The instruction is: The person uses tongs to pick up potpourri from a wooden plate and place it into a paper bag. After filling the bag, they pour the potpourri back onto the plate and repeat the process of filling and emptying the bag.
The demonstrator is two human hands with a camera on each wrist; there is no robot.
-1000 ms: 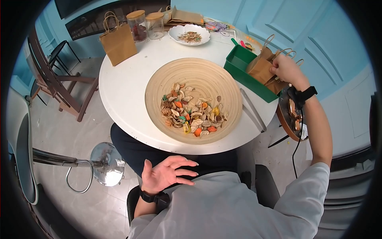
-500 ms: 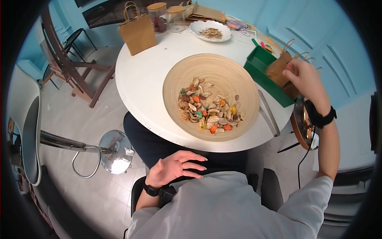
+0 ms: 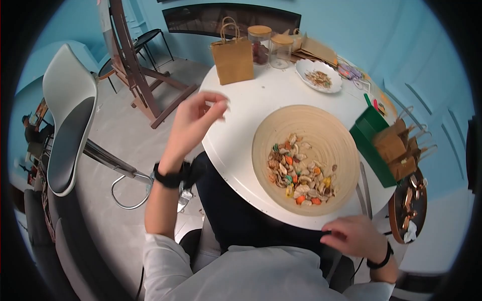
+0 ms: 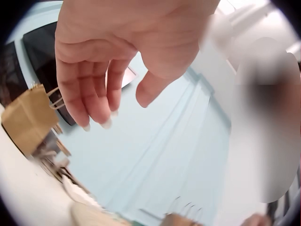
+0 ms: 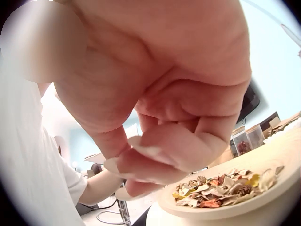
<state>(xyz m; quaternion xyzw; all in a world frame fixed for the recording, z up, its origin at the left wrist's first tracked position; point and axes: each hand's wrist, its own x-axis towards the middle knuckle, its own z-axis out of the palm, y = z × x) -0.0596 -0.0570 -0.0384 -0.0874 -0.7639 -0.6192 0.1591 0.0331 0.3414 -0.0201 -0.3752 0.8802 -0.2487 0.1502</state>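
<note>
White round table [image 3: 231,150], bowl [image 3: 329,130] of potpourri [image 3: 302,189], left hand [image 3: 195,120] near paper bag [image 3: 233,62], thumb and fingers apart, right hand [image 3: 359,236] beside bowl, fingers loosely curled

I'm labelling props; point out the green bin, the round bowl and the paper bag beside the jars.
Green bin [image 3: 372,156], head view: side wall.
Round bowl [image 3: 322,130], head view: bare inside.
Paper bag [image 3: 235,62], head view: front panel.

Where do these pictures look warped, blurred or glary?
Head view: black rounded corners, the long dark wall panel bowed, a bright glint on the stool's chrome base; left wrist view: a big blurred patch at right, the paper bag tilted with the camera; right wrist view: another blurred patch at upper left, yet the dried petals in the wooden bowl are readable.
</note>
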